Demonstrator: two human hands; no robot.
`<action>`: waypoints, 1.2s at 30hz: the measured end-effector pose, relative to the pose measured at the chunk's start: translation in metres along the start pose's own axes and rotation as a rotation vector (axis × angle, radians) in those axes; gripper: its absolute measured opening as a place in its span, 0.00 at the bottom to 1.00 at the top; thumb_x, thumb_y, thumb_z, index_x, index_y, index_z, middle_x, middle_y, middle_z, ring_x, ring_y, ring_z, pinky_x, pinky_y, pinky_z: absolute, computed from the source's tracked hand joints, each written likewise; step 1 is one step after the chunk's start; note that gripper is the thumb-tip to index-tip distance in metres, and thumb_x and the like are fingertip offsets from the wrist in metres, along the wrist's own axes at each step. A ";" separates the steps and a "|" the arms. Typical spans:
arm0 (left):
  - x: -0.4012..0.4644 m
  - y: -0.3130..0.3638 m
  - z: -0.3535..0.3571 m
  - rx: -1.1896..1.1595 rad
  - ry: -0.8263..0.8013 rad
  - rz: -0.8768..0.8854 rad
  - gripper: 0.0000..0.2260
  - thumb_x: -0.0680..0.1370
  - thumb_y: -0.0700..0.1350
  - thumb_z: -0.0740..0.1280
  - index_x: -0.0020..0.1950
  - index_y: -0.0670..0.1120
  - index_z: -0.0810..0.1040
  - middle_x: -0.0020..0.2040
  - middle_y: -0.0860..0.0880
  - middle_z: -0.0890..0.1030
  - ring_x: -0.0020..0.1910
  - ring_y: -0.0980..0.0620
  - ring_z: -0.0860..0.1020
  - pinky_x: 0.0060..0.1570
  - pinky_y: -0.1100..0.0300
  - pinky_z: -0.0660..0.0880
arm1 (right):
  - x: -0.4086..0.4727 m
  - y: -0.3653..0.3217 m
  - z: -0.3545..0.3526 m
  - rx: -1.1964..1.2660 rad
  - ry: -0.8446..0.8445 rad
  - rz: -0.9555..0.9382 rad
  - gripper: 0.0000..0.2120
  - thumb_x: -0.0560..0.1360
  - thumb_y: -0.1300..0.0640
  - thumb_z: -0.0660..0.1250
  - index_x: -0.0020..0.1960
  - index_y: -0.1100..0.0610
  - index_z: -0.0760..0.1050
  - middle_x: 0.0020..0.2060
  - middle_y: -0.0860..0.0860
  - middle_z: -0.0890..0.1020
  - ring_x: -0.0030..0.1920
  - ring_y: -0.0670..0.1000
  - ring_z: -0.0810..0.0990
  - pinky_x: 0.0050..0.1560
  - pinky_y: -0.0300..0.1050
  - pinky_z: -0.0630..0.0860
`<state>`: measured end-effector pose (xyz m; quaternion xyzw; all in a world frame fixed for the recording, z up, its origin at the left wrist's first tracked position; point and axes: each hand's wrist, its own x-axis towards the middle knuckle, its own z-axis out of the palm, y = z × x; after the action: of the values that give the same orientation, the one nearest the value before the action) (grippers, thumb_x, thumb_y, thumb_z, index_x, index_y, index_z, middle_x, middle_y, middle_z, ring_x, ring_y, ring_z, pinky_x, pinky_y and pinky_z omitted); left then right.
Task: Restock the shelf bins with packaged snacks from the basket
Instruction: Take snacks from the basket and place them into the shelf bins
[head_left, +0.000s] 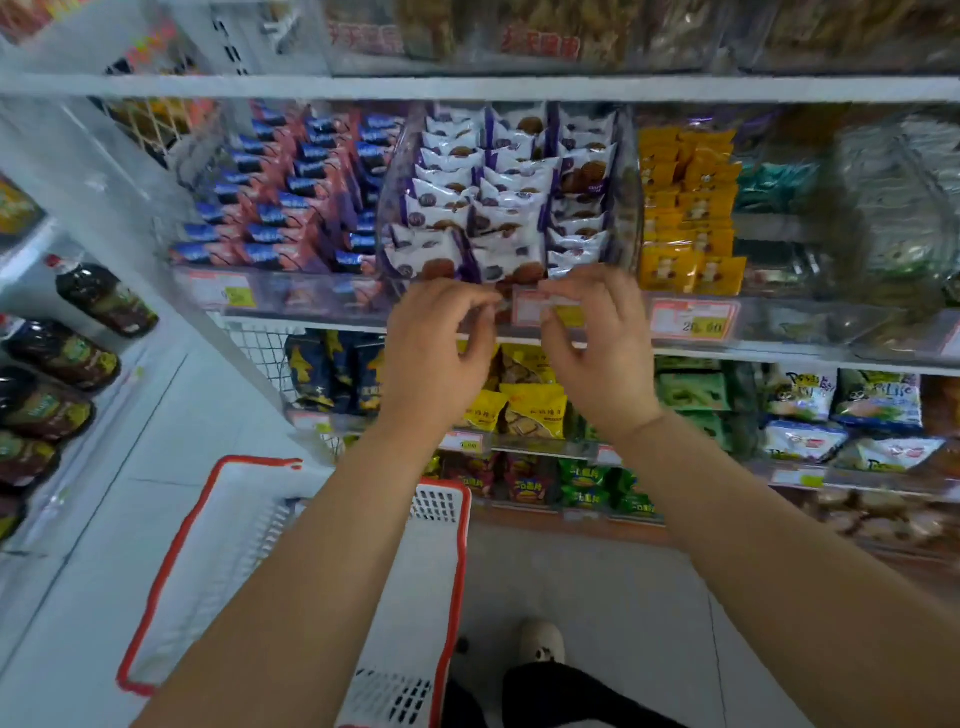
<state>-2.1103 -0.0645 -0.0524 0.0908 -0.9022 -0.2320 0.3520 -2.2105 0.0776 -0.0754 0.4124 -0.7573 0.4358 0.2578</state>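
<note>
**Operator A:** Report hand positions.

**Operator B:** Both hands are raised at the front lip of the clear shelf bin (511, 218). The left hand (434, 345) and right hand (597, 343) have curled fingers, with fingertips meeting at the price tag (545, 309) on the bin front. Thumb and forefinger of each hand appear to pinch the tag's ends; blur keeps the contact from being confirmed.

**Operator A:** Location of the task items relative to the grip?

**Operator B:** The white-and-purple snack packets (493, 208) fill the bin in three rows, directly above and behind the fingertips. The nearest packets lie just beyond the knuckles. Neither hand holds a packet.

**Operator A:** Basket?

**Operator B:** The white basket (218, 545) with the red rim sits on the floor, below the forearms and well apart from the hands. Visible interior shows no packets; the forearms hide part of it.

**Operator A:** Adjacent bins?

**Operator B:** Blue-and-pink packets (280, 208) to the left, yellow packets (685, 208) to the right, both stocked.
</note>
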 end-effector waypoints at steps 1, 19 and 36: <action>-0.016 -0.012 -0.011 -0.002 0.003 -0.040 0.06 0.78 0.42 0.66 0.52 0.43 0.82 0.47 0.49 0.82 0.49 0.49 0.76 0.49 0.58 0.71 | -0.016 -0.018 0.012 0.085 -0.077 0.013 0.08 0.77 0.62 0.65 0.54 0.63 0.79 0.49 0.58 0.79 0.53 0.55 0.76 0.54 0.42 0.72; -0.316 -0.287 -0.086 0.003 -0.808 -1.092 0.08 0.78 0.41 0.65 0.54 0.43 0.82 0.56 0.41 0.81 0.54 0.41 0.80 0.53 0.50 0.76 | -0.254 -0.130 0.264 0.150 -1.425 0.757 0.11 0.79 0.51 0.65 0.60 0.50 0.75 0.65 0.50 0.66 0.58 0.52 0.76 0.58 0.46 0.74; -0.351 -0.324 -0.088 -0.343 -0.529 -1.408 0.06 0.81 0.44 0.65 0.55 0.49 0.79 0.58 0.48 0.82 0.53 0.50 0.79 0.59 0.50 0.75 | -0.307 -0.106 0.378 0.170 -1.268 0.949 0.19 0.77 0.66 0.64 0.67 0.62 0.73 0.73 0.56 0.62 0.68 0.56 0.69 0.68 0.43 0.65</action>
<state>-1.7921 -0.2650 -0.3602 0.5290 -0.6375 -0.5518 -0.0968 -1.9699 -0.1594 -0.4424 0.2336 -0.8187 0.2374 -0.4678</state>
